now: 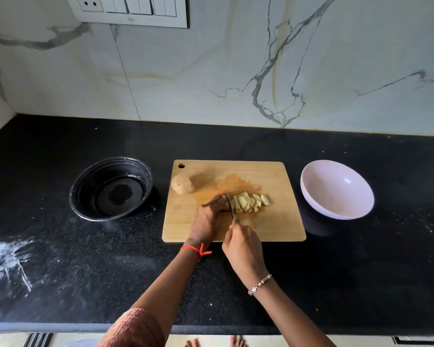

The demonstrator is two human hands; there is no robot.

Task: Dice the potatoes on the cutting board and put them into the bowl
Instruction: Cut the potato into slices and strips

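A wooden cutting board [273,221] lies in the middle of the black counter. On it, pale potato strips [248,202] lie side by side. My left hand [207,219] holds down the uncut end of that potato, fingertips right beside the blade. My right hand [241,242] grips the handle of a knife [229,205], whose blade stands across the potato just left of the cut strips. An uncut potato half [182,184] rests near the board's far left corner. The white bowl [336,189] to the right of the board holds nothing.
A dark round pan [110,189] sits left of the board. White powdery smears [5,259] mark the counter at the near left. A marble wall with a switch panel [130,10] rises behind. The counter's front edge runs along the bottom, bare toes below it.
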